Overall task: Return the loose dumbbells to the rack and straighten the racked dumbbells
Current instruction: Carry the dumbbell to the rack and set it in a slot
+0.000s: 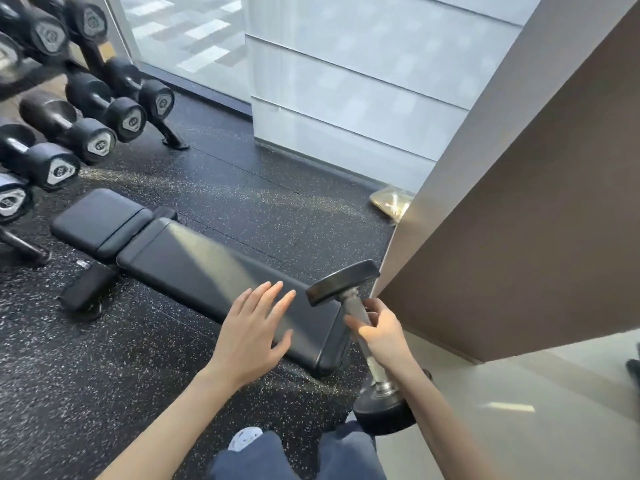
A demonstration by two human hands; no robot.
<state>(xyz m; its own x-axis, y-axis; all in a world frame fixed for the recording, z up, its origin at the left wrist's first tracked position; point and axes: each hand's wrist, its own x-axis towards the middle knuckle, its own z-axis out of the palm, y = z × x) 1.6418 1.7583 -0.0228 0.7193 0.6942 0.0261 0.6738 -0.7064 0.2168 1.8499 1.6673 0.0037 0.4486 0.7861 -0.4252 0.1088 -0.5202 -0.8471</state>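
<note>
The right hand (384,336) has its grip closed around the metal handle of a loose dumbbell (363,327), which is tilted, one black head raised near the corner of the beige wall (502,237) and the other head low beside the person's right knee. The left hand (251,332) hovers open, fingers spread, holding nothing, over the near end of the black bench (194,268). The bench lies flat on the speckled black floor (104,358), running from the hands toward the far left. The dumbbell rack (169,133) stands at the far left edge of the floor, by the window (346,81), well apart from the held dumbbell. Its racked dumbbells (100,98) sit in slanted rows, end caps facing outward.
</note>
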